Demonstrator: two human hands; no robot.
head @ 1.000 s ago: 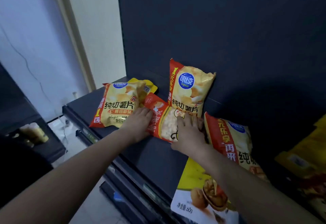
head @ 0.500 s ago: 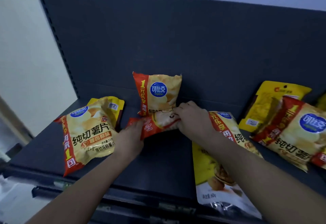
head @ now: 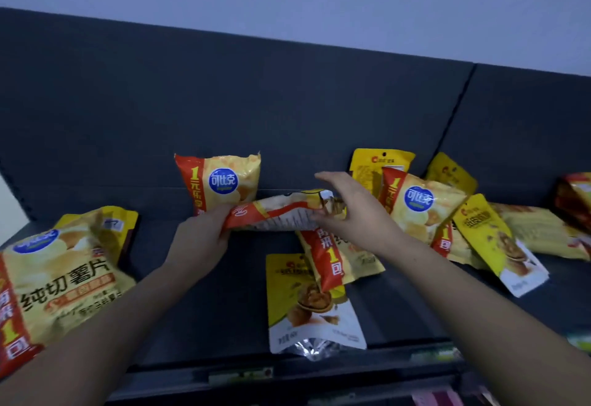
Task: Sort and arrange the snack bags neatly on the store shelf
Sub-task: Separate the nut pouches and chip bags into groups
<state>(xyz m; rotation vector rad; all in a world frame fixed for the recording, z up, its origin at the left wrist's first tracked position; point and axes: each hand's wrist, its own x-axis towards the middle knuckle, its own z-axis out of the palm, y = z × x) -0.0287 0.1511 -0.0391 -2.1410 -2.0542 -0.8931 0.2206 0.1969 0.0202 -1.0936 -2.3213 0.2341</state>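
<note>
Both hands hold one red-and-yellow chip bag (head: 281, 213) lifted above the dark shelf (head: 204, 309), turned edge-on. My left hand (head: 201, 239) grips its left end. My right hand (head: 348, 210) pinches its right end, upper fingers stretched out. Behind it a chip bag (head: 220, 181) stands upright against the back panel. A large chip bag (head: 60, 281) lies at the left over a yellow pouch (head: 118, 223). A yellow walnut pouch (head: 307, 303) lies flat near the front edge, partly under another chip bag (head: 335, 258).
At the right lies a loose heap: a chip bag (head: 422, 204), several yellow pouches (head: 492, 239) and more bags out to the frame's edge. The dark back panel (head: 287, 101) rises behind. Price-tag rails (head: 243, 373) run along the shelf's front edge.
The held bag has risen off the shelf and turned edge-on between both hands. The view has swung right and up, bringing in the heap at the right.
</note>
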